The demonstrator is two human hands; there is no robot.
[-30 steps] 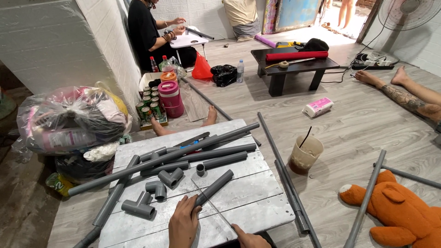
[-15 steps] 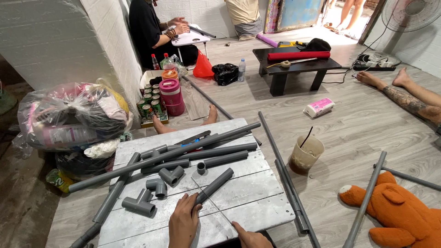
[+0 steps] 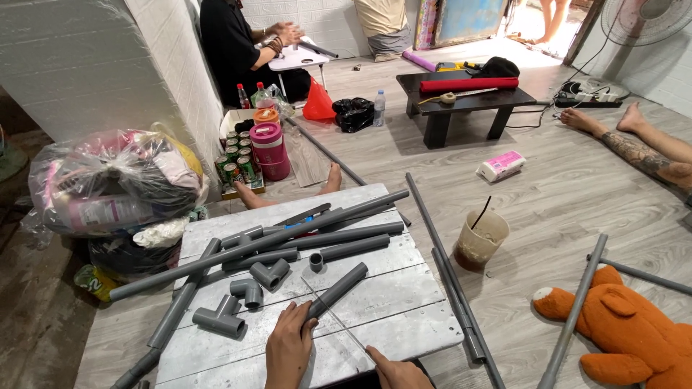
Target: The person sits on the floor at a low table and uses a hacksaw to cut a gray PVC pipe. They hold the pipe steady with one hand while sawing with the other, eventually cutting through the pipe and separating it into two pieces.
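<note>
Left hand (image 3: 288,349) lies palm-down on the pale whitewashed plank desk (image 3: 404,317), fingers loosely curled around the near end of a short grey plastic pipe (image 3: 337,289), pinning it against the wood. That pipe is a smooth matte tube, lying slantwise across the boards with its open far end pointing up and to the right. My right hand (image 3: 398,374) sits at the bottom edge of the view, closed on the near end of a thin bright metal blade (image 3: 337,320), which runs as a fine straight line across the pipe just beside the left fingers; I cannot tell the exact grip, since the frame cuts the hand off.

Left of the left hand I see a grey plastic tee fitting (image 3: 218,318), an elbow fitting (image 3: 247,290) of the same dull plastic and a second tee (image 3: 270,273), all lying apart on the boards. A small grey ring-shaped coupling (image 3: 316,261) stands on end near the short pipe's far tip. Beyond them several long grey pipes (image 3: 259,241) lie stacked crosswise, some overhanging the desk's left edge.

On the wooden floor to the right stands a clear plastic cup (image 3: 480,241) of dark drink with a black straw, and farther right an orange plush toy (image 3: 627,335), fuzzy and soft against all that hard pipe.
</note>
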